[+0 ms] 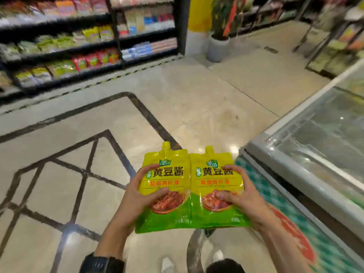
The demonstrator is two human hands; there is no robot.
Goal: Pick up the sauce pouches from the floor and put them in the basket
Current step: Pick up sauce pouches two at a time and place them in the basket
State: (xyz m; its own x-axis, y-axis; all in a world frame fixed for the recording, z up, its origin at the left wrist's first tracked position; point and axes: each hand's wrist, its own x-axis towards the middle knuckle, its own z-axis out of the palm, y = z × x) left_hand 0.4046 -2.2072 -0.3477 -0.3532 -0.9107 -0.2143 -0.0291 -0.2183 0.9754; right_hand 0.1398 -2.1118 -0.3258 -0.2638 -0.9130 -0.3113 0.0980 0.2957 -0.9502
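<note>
From the head camera, the left hand [136, 196] grips the outer edge of the left sauce pouch [167, 178]. Its thumb is pressed across the front at the food picture and its fingers are curled onto the pouch higher up, beside the printed characters. The right hand [244, 198] mirrors it on the right sauce pouch [212, 182], with its thumb laid over the food picture and its fingers bent over the far edge by the label. The two pouches sit between the hands, side by side with their inner edges touching. Both are yellow above and green below, fronts facing the camera and spouts pointing away from the wrists. They are lifted off the floor [197, 107], whose pale polished tiles with dark inlaid lines spread beyond and to the left of the grip. Outside the right hand runs a glass-topped chest freezer [315, 138], its side panel patterned in green and red just beyond the right forearm. Far ahead of the spouts and off to the left stand dark shelves [59, 52] packed with blurred packets, and a pale plant pot [216, 48] stands well beyond the pouches next to a yellow pillar. Below the grip, a black watch [102, 263] wraps the left wrist. A white shoe [167, 265] shows on the floor under the pouches.
</note>
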